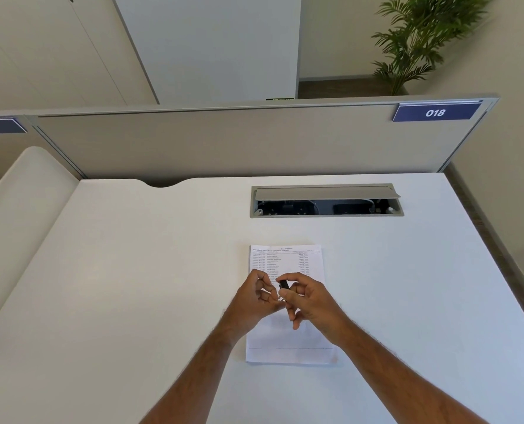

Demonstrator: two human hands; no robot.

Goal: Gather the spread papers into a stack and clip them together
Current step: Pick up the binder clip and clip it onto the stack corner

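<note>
Two bare forearms reach in from the near edge of a white desk [132, 270] and meet above a stack of papers [286, 261], the landmark at the desk's middle. The right hand [308, 301] is raised just over the centre of the papers with its thumb and forefinger pinching a small black clip [284, 284], the other fingers curled loosely beneath. The left hand [262, 296] sits close against it, fingers bent inward toward the clip and fingertips nearly touching the right hand's; whether it also grips the clip cannot be told. The papers lie flat and squared, printed side up, their far edge clear of the hands and their near edge showing between the two wrists. Beyond the papers, toward the far side of the desk, a grey cable box [326, 200] is sunk into the surface with its lid propped open, dark sockets and cables visible inside. Behind that stands a beige partition [224, 142] bearing a blue sign [435, 112] numbered 018, with a green plant [420, 41] farther back to the papers' right.
</note>
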